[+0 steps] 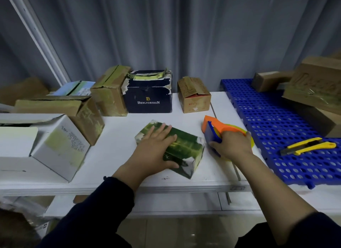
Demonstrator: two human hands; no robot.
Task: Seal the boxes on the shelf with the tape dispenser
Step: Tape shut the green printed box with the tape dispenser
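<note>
Taping looks ready to start: the left hand lies flat, fingers spread, on the green box mid-shelf, while just beside it the right hand grips the tape dispenser, which must next meet the box's seam.

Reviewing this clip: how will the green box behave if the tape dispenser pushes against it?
The green box looks small, probably light, so it may slide on the smooth shelf; the left hand flat on top likely steadies it. Its glossy print may be slippery. Flat sides: unlikely to roll.
</note>
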